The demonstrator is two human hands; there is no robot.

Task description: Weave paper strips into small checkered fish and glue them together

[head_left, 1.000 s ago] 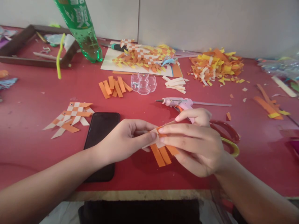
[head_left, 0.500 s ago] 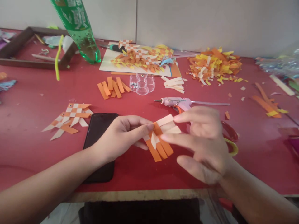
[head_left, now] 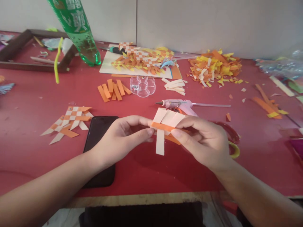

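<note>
Between my two hands is a small weave of orange and cream paper strips [head_left: 163,126], held above the red table. Cream strips fan out at its top, and one hangs straight down in front of a crosswise orange strip. My left hand [head_left: 127,137] pinches its left end between thumb and fingers. On its right end, my right hand [head_left: 201,138] is closed, thumb in front and fingers partly hidden behind. Under my left forearm lies a black phone [head_left: 101,151]. Left of it are woven paper fish [head_left: 68,121] in orange and cream checks.
A pink glue gun [head_left: 180,104] lies beyond my hands, and scissors [head_left: 234,149] are partly behind my right hand. Farther back are orange strips [head_left: 113,90], cream strips [head_left: 175,85], a clear flower-shaped box [head_left: 143,86], paper scraps [head_left: 215,67] and a green bottle [head_left: 78,31].
My right hand has gone from open fingers beside the weave to gripping its right end. The weave has turned, its cream strips now pointing up and one cream strip hanging down.
</note>
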